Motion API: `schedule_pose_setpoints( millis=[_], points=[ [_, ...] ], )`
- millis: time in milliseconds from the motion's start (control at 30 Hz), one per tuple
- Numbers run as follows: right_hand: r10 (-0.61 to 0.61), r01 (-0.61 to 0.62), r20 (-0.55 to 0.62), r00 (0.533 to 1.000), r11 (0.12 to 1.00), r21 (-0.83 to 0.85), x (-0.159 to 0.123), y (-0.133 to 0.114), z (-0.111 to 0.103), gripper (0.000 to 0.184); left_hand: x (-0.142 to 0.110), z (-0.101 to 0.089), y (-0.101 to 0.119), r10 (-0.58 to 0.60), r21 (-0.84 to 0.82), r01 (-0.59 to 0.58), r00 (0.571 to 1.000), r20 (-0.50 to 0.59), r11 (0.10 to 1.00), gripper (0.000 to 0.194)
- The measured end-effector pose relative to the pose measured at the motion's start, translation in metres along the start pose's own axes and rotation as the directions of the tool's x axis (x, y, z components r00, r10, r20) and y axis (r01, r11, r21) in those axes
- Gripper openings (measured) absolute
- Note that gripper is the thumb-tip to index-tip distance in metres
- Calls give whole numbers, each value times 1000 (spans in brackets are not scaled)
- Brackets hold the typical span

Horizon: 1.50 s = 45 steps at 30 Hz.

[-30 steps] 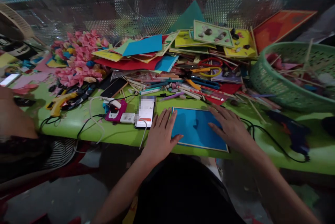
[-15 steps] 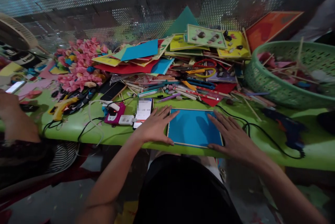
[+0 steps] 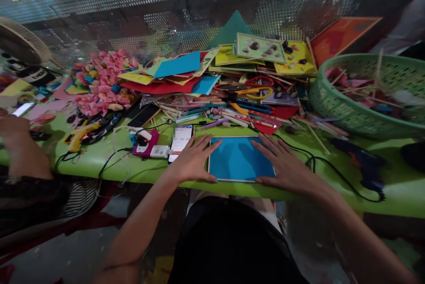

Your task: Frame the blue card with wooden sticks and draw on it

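Observation:
A blue rectangular card [image 3: 241, 160] with thin pale sticks along its edges lies flat at the front of the green table. My left hand [image 3: 195, 160] rests against its left edge, fingers spread, thumb at the lower left corner. On the opposite side my right hand [image 3: 282, 164] touches the right edge, its fingers spread over the upper right corner and its thumb near the lower right one. Both hands are open. Just beyond my left hand, a phone [image 3: 181, 136] with a lit screen lies beside a magenta power strip [image 3: 146, 144].
Behind lie colored cards [image 3: 177, 66], scissors [image 3: 262, 93], pencils and sticks. Pink paper flowers [image 3: 102, 78] heap up at left, near a yellow glue gun [image 3: 79, 136]. A green basket [image 3: 358, 118] and a dark blue glue gun [image 3: 363, 162] are at right. A co-worker's hand [image 3: 15, 131] is far left.
The blue card has shifted slightly left and a little away from me. My right hand has moved left along with it; my left hand has shifted a little left too.

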State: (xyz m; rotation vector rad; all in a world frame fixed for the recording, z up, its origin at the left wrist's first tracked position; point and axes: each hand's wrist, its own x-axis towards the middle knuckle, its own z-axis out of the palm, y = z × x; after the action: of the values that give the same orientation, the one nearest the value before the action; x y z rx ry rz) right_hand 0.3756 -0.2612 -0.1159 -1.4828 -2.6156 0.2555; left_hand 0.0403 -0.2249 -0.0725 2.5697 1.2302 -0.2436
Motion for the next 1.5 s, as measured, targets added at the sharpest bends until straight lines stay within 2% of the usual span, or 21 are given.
schedule_pose_setpoints(
  millis=[133,333,500,667,1000,1100,1167,1267,1367,1500],
  points=[
    [-28,29,54,998,1000,-11,2,0,-7,112,1,-2,1,11,10,-11,1000,-11,1000,131],
    [-30,33,74,997,999,-41,8,3,-8,117,2,0,0,20,8,-19,999,-34,1000,133],
    [-44,46,45,998,998,-52,9,3,-5,118,3,3,0,34,-12,-35,998,-61,999,133],
    [-57,57,-3,998,997,-50,9,2,-3,120,4,-1,3,22,-25,-23,999,-38,999,130],
    [-24,25,51,998,999,-20,9,3,-2,120,0,4,0,12,-23,-12,1000,-24,1000,130],
    [-33,33,27,999,999,5,3,3,-8,117,-5,5,-1,-3,2,3,997,-74,1000,128],
    [1,0,-29,1000,1000,27,-6,5,-13,106,-10,5,-2,-26,6,27,990,-139,1000,126],
    [78,-76,-101,992,997,23,-20,9,-16,92,-17,4,0,-83,-13,82,967,-239,997,110],
    [113,-119,-114,987,992,-48,-28,12,-9,92,-18,5,5,-143,-9,147,950,-277,989,94],
    [128,-143,-121,984,982,-126,-25,9,4,89,-10,10,15,-179,24,194,941,-287,981,91]
  ],
)
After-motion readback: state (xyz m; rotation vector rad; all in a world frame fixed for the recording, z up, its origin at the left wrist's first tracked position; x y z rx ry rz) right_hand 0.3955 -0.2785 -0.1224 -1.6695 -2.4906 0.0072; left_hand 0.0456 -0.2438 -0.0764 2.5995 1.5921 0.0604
